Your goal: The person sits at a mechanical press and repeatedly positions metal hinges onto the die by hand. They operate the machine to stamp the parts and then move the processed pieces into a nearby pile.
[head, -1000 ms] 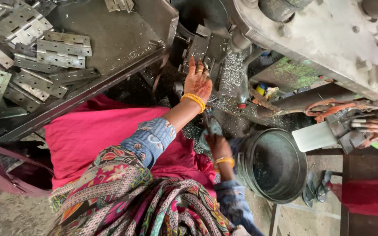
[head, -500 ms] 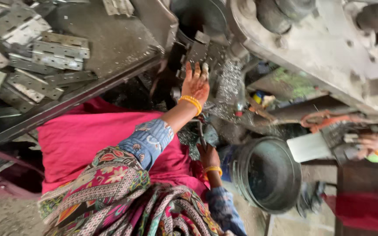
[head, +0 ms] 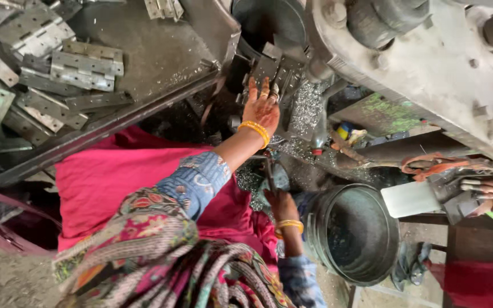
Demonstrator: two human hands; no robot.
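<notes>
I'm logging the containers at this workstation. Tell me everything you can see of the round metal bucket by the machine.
The bucket is round, of dark, dull grey metal with a rolled rim, and looks worn and grimy. It is seen from above, mouth open to the camera; its inside is dark, and I cannot tell what it holds. It sits low, below the machine, beside the right hand. A white block overlaps its upper right rim.

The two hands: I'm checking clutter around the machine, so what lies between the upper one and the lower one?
In the head view, between the left hand on the metal plate and the right hand lie silvery metal shavings and a thin dark lever.
</notes>
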